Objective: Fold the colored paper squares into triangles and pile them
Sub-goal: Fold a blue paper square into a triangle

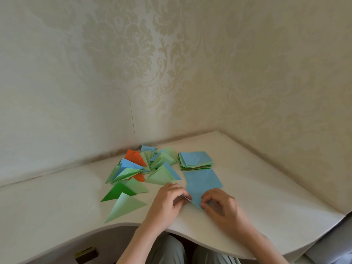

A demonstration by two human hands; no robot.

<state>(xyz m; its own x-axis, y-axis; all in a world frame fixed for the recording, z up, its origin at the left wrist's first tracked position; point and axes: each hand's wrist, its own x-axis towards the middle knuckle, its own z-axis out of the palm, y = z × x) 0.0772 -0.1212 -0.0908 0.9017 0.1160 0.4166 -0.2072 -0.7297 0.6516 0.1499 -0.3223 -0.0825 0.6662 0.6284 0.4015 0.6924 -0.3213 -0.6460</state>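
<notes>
- Lower centre: left hand (167, 199) and right hand (219, 204) each pinch a near edge of the blue paper square (202, 182) lying on the table (57, 206).
- Stack of squares (196, 161) just above it.
- Folded triangles (137, 172) scattered to its left.

The scene is viewed from one head-worn camera, set above the near edge of the bench (247, 197) and aimed forward and down toward the papered wall corner (219, 111) behind it, at close range.

The left hand (167, 201) and right hand (221, 205) hide the near corner of the blue paper square (202, 182); the forearms are cut off by the bottom edge.
</notes>
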